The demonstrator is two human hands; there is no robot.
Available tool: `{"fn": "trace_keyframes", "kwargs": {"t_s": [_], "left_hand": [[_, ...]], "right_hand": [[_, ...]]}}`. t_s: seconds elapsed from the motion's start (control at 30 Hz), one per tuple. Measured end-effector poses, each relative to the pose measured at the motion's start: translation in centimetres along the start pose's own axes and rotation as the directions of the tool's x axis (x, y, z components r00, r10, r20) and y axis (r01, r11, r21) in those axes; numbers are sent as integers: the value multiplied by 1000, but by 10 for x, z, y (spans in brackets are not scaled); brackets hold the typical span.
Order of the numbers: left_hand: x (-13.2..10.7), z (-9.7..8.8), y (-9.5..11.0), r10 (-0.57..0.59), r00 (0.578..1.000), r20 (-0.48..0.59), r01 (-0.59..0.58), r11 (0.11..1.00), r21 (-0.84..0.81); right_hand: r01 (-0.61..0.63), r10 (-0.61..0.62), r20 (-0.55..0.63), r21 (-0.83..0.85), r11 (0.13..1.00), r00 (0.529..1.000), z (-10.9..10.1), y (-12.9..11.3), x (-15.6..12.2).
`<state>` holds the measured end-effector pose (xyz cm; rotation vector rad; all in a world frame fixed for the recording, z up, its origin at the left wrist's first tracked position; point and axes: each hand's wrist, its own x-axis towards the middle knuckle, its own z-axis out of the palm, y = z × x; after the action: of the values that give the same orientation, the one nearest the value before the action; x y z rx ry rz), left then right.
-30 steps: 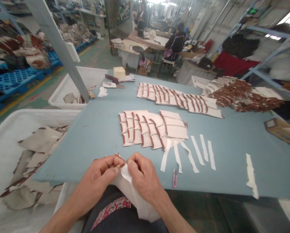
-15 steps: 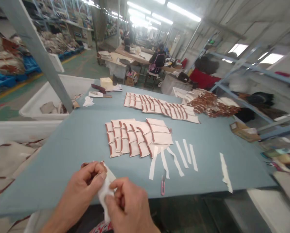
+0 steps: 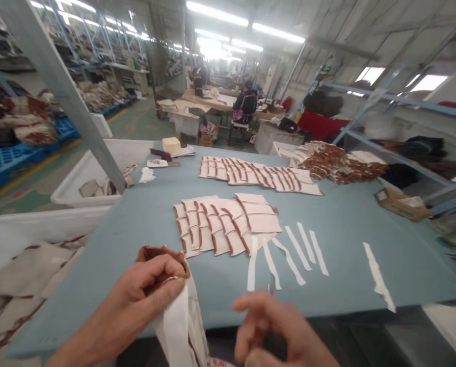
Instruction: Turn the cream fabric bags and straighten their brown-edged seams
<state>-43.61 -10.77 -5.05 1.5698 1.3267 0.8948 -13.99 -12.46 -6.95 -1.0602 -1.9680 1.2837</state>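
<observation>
Pinching white strip (image 3: 176,321) and brown-edged cloth (image 3: 197,326) together by the near edge of the table (image 3: 218,285), the left hand (image 3: 145,293) wants a firm, even hold; the right hand (image 3: 289,321), loosely curled, looks empty

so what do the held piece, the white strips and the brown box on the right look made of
Held piece: probably cloth, matte cream, brown-edged, hanging in folds. White strips: matte, perhaps fabric or paper; thin, one wavy. Box: likely cardboard, dull brown, flat-sided.

1 cream, brown-edged fabric piece (image 3: 195,311) in a limp downward drape, 1 white strip (image 3: 176,323) in front.
</observation>
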Motion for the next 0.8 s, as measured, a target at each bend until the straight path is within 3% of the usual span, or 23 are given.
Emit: {"fn": "trace_keyframes", "kwargs": {"t_s": [0.07,0.1,0.2,0.3,0.53,0.7,0.8], "left_hand": [[-2,-1,8,-15,999,44,15,1000,-8],[-3,0,11,-15,998,53,15,1000,-3],[-8,6,15,49,999,21,-50,998,43],[-15,8,16,102,995,-4,-101,989,107],[-27,-11,25,-14,994,111,-7,982,187],[-29,-18,26,15,999,-34,-5,960,282],[-30,-18,23,60,998,-26,-47,932,359]], "right_hand": [[41,-58,-194,-90,995,979,-15,-18,16],[92,-117,-215,-126,988,970,-16,-27,27],[350,-356,-88,-82,933,930,-2,-44,68],[472,-471,28,-80,878,882,15,-41,101],[433,-400,286,-62,899,871,16,-32,121],[411,-356,323,-122,903,877,17,-41,128],[396,-346,371,-65,916,861,16,-37,131]]}}
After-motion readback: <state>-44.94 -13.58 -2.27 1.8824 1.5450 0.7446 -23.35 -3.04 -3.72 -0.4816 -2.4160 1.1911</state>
